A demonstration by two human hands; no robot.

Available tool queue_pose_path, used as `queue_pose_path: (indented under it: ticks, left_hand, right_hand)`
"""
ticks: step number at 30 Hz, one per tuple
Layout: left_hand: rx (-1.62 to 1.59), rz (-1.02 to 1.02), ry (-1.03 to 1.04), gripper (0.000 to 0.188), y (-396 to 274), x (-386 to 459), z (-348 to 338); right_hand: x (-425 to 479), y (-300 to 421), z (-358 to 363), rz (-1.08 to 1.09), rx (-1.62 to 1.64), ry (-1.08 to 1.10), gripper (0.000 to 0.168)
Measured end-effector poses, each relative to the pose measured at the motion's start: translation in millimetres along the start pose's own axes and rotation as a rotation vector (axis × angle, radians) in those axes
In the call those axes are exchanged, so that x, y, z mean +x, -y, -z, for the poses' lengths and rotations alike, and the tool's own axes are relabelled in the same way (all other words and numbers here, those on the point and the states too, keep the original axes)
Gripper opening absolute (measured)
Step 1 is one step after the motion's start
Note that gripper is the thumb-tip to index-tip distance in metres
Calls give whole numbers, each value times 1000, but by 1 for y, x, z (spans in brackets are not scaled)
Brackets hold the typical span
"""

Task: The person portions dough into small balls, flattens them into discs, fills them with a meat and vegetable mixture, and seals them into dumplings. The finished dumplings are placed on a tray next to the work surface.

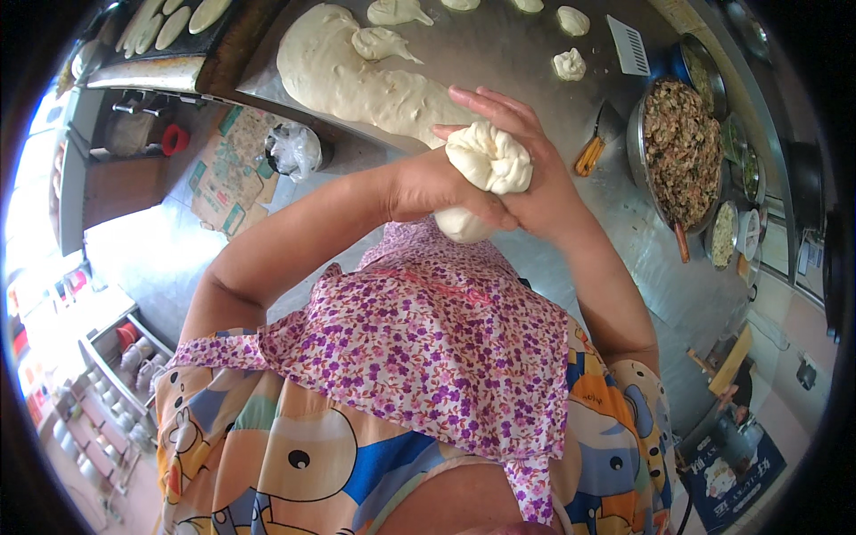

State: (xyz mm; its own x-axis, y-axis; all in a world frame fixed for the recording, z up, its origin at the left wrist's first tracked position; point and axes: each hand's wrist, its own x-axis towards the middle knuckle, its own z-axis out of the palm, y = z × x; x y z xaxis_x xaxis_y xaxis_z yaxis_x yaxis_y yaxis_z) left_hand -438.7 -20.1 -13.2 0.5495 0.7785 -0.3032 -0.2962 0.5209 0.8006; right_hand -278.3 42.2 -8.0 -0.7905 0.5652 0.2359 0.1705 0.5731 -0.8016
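My left hand (447, 184) is closed around a lump of dough (491, 157). Its gathered, pleated top bulges out above the thumb, and a smooth round part shows below the hand. Against the lump's right side lies my right hand (531, 144), its fingers stretched out and apart beyond the dough. Just past both hands, a long mass of soft dough (361, 87) spreads over the metal worktop (495, 57). Two torn pieces with pointed tails lie on and beside that mass.
At the right stands a metal bowl of minced filling (682, 154) with a wooden handle sticking out. A wooden-handled scraper (592, 150), a white slotted piece (628, 45) and a small dough ball (570, 64) lie nearby. Flat dough pieces (174, 27) rest on a griddle at top left.
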Motion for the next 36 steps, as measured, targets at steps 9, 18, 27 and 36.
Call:
queue_pose_path:
  ticks: [9,18,27,36]
  left_hand:
    - [-29,-315,162,21,3,-1,17]
    - [-564,-592,-119,47,-10,-26,28]
    - [135,-796,-656,39,-12,-28,35]
    - [-748,-643,-332,62,-12,-25,9]
  right_hand:
    - [37,-43,35,219,-917,-201,53]
    - [113,-104,77,249,-934,-477,85]
    - [38,-6,-49,67,710,-109,96]
    - [42,24,-38,87,532,-123,60]
